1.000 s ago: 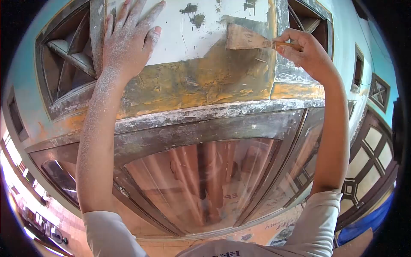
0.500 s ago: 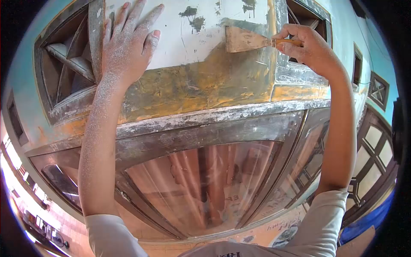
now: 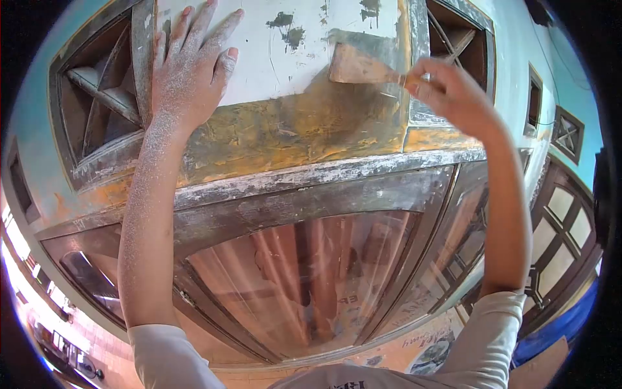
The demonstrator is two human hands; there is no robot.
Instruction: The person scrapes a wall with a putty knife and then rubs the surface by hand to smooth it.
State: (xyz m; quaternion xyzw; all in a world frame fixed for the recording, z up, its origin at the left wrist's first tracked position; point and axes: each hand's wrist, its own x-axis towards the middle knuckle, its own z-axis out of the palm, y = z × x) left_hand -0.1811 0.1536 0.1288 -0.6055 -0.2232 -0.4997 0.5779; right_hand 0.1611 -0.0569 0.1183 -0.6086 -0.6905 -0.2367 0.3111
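My right hand (image 3: 444,94) is closed around the handle of a scraper (image 3: 359,66), a wide flat blade set against the panel. The panel (image 3: 259,71) is white at the upper left with dark patches, and bare brown-orange below and to the right. Fingers spread, my left hand (image 3: 193,68) lies flat on the panel's left part, dusted with white powder along the forearm too. Most of the scraper's handle is hidden by my right fingers.
Framed openings with crossed slats, a left vent (image 3: 97,91) and a right vent (image 3: 459,39), flank the panel. Below runs a ledge (image 3: 291,174) with flaking paint, then a glass pane (image 3: 304,279) in a dark wooden frame. A slatted door (image 3: 560,227) stands at right.
My right hand has shifted slightly left and down, and the scraper's blade has tilted, its handle end now lower. My left hand stays in place on the panel.
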